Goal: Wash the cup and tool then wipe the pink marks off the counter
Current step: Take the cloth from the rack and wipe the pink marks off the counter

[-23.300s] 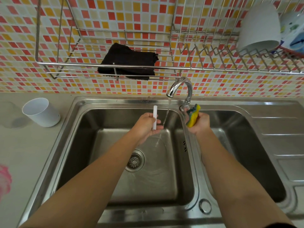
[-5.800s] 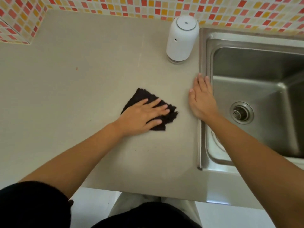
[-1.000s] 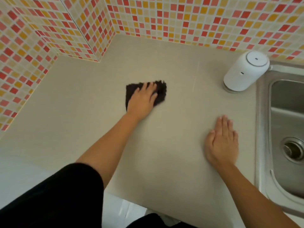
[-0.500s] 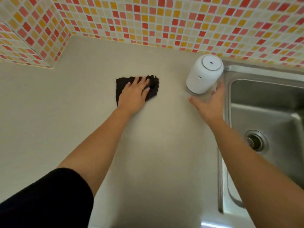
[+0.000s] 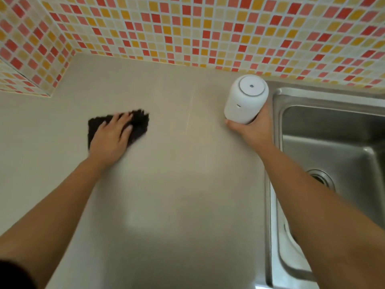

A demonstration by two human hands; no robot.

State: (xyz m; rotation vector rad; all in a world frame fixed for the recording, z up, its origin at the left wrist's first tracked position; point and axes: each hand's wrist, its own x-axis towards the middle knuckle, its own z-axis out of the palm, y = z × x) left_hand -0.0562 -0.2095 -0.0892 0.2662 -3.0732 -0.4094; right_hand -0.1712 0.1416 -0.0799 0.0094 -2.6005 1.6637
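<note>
Black sleeve on the left upper arm, forearms bare down to left grip and right grip

Light: soft, diffuse, moderately bright; source out of frame. No hard shadows. Counter carries a faint pale sheen near bottom centre and dim, soft-edged shading beside both forearms. Sink rim shows bright streaked reflections, no blown glare. Canister near-white, surface detail kept. Motion blur: left hand and cloth smeared, cloth's right edge feathered. Tiles soft, grid lines bowing toward the corners: wide-angle distortion. Bottom-left corner dark.
</note>
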